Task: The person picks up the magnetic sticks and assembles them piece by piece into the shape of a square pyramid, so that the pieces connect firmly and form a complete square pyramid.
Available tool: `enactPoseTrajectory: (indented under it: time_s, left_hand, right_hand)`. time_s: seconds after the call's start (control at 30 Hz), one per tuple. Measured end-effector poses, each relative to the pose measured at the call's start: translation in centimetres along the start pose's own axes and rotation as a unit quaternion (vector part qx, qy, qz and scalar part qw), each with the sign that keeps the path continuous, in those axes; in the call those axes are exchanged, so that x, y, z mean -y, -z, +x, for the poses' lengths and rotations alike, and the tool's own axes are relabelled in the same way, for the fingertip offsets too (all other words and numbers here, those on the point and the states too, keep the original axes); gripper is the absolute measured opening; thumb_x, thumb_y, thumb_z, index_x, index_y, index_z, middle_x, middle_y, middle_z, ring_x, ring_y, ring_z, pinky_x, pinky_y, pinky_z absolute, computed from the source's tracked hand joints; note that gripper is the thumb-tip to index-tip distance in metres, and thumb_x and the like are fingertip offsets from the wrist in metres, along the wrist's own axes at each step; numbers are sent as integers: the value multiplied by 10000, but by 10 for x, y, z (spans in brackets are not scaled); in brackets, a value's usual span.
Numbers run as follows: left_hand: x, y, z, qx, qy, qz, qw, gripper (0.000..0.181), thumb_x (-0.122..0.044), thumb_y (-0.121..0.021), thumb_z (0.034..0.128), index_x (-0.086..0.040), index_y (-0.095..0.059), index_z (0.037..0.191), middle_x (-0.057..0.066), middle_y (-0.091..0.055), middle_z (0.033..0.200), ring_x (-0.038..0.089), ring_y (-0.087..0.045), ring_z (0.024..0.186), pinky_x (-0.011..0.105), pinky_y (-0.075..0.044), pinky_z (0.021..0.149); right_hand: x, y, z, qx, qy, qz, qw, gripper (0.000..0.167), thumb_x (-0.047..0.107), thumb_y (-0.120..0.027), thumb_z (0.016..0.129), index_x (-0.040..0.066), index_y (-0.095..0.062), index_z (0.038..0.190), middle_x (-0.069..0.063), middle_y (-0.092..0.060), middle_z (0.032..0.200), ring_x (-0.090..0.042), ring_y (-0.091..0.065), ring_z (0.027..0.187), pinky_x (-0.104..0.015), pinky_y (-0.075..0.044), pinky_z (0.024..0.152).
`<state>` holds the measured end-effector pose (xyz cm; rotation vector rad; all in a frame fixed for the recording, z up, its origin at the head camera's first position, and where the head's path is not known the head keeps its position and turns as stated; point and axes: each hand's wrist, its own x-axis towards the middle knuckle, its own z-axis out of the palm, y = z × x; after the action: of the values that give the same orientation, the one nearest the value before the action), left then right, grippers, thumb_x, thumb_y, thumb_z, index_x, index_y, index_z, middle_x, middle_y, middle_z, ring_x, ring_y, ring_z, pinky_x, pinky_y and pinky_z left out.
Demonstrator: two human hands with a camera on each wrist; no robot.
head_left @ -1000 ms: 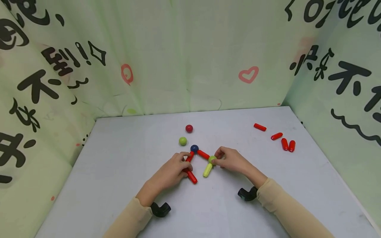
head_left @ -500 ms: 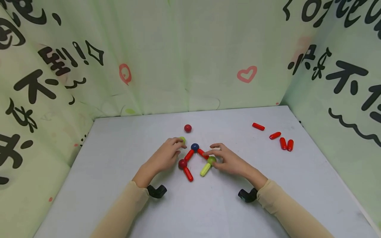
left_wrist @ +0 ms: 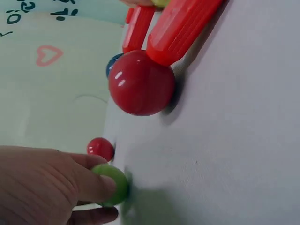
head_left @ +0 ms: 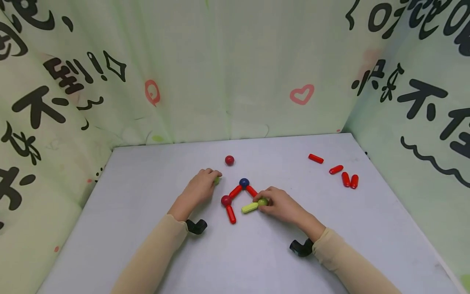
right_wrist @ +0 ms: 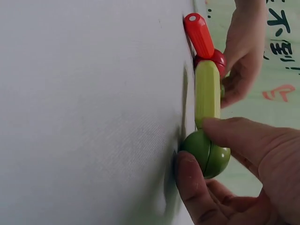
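Note:
My left hand [head_left: 200, 188] pinches a loose green ball [left_wrist: 115, 185] between thumb and fingers, left of a chain of balls and rods. At the chain's top is a blue ball [head_left: 244, 182], with a red rod [head_left: 236, 191] running down to a red ball [head_left: 226, 200]. From that ball another red rod [head_left: 231, 214] points toward me. My right hand [head_left: 280, 203] grips the green ball [right_wrist: 206, 153] at the chain's right end. A yellow-green rod [right_wrist: 207, 91] sticks out of it toward the left. Fingers partly cover the red rod [head_left: 251, 190] between blue and green balls.
A loose red ball [head_left: 229, 160] lies behind the chain. Several red rods [head_left: 335, 169] are scattered at the right rear of the white table [head_left: 330, 245]. A pale curtain [head_left: 227, 69] with black writing stands around the back and sides.
My left hand has let go of the chain's left side, reached the loose green ball and drawn it slightly left. The yellow-green rod has swung from pointing toward me to pointing more leftward.

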<state>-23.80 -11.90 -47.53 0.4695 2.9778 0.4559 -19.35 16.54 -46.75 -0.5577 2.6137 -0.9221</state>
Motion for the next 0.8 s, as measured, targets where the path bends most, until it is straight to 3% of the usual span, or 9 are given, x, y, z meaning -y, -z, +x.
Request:
enactPoseTrajectory:
  time_s: [0.13, 0.27, 0.33, 0.4, 0.57, 0.67, 0.8]
  left_hand:
    - [2, 6, -20, 164, 230, -207, 9994, 300, -62, -640, 995, -97, -687, 1289, 125, -621, 1265, 283, -612, 1129, 415, -535, 1023]
    - [-11, 16, -50, 789, 316, -361, 9957, 235, -124, -740, 934, -131, -717, 1167, 51, -627, 1095, 205, -585, 931, 363, -562, 861]
    - [-22, 19, -64, 1067, 64, -545, 9928, 216, -151, -776, 906, -146, -722, 1115, 4, -628, 1008, 169, -563, 862, 322, -544, 784]
    - [-35, 18, -76, 1164, -409, -777, 9893, 198, -171, -801, 889, -165, -723, 1071, -41, -633, 945, 131, -549, 818, 277, -524, 733]
    - [-59, 4, -91, 891, -1569, -1204, 9762, 218, -192, -821, 890, -173, -715, 1079, -73, -655, 938, 58, -523, 748, 186, -483, 683]
    - [-64, -6, -92, 699, -1775, -1211, 9741, 233, -178, -816, 899, -159, -710, 1106, -60, -650, 951, 41, -511, 751, 168, -474, 689]
    - [-63, -15, -90, 568, -1742, -1153, 9763, 252, -171, -821, 895, -159, -704, 1118, -58, -637, 935, 46, -522, 773, 166, -479, 697]
  right_hand:
    - [0, -2, -2, -157, -151, -62, 9997, 184, 126, -775, 919, 197, -746, 1086, -105, -610, 1206, -202, -555, 930, -326, -514, 783]
    - [0, -1, -2, -47, -68, -179, 9998, 153, 155, -786, 910, 206, -726, 1041, -108, -608, 1223, -216, -561, 1003, -364, -529, 851]
    - [0, 0, -3, 26, -19, -174, 9998, 151, 148, -779, 912, 201, -716, 1038, -104, -605, 1213, -216, -564, 1001, -369, -533, 852]
    - [-1, 2, -5, 102, 19, -174, 9998, 180, 147, -779, 915, 203, -723, 1077, -89, -596, 1188, -203, -562, 977, -356, -526, 835]
    - [-1, 1, -5, 229, 177, -259, 9992, 243, 183, -788, 921, 224, -757, 1159, -53, -567, 1118, -173, -547, 943, -319, -481, 788]
    - [-1, 0, -4, 229, 256, -306, 9989, 195, 204, -787, 925, 233, -768, 1117, -44, -567, 1109, -174, -552, 954, -322, -474, 792]
    - [-2, 0, -4, 310, 293, -229, 9988, 170, 207, -784, 928, 248, -761, 1091, -37, -573, 1116, -179, -561, 968, -334, -481, 812]
